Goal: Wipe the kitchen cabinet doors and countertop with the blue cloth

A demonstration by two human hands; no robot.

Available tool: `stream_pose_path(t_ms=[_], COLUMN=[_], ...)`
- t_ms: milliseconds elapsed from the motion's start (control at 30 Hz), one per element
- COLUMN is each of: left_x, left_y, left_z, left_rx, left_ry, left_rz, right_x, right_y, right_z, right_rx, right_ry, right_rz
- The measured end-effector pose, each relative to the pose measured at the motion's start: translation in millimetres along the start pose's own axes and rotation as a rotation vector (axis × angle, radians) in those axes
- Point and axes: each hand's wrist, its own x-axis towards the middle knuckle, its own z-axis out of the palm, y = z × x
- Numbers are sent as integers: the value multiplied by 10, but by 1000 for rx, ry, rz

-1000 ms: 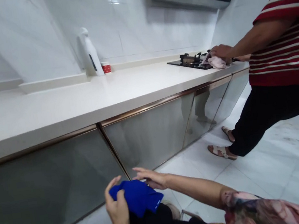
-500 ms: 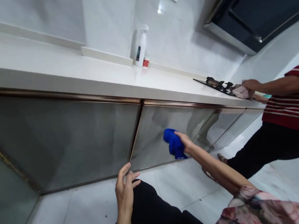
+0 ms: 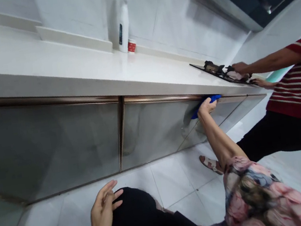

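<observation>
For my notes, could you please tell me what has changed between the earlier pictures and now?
The right hand has carried the blue cloth up the cabinet front to the countertop edge; the left hand has let go and lies open by the knee. The co-worker's hand stays on the pink cloth at the hob.

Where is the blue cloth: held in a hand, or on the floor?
Held: the right hand presses the blue cloth against the top of the cabinet front.
</observation>
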Motion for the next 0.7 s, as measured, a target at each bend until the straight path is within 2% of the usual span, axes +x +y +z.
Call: stream_pose_path(t_ms=[67,200,300,367,467,533,600,700], left_x=[49,118,123,118,123,133,134,101], left_y=[-54,-101,9,138,331,399,389,256], left_z=[35,86,108,78,-68,-222,-400,-660], left_rx=[-5,-47,-54,-45,-27,-15,-6,81], left_ry=[-26,-22,-20,12,101,158,211,303], left_rz=[-46,-115,-156,-172,-154,-124,-94,-82], right_x=[0,-231,-567,-833,-1188,-1306,-1280,-1014], right_y=[29,69,102,120,119,106,104,148], right_z=[92,184,258,299,307,272,222,167], right_rx=[-30,-47,6,84,152,119,44,-66], right_ry=[50,27,-5,-31,-129,-227,-314,-392], right_rz=[33,-54,-196,-356,-649,-832,-972,-1134])
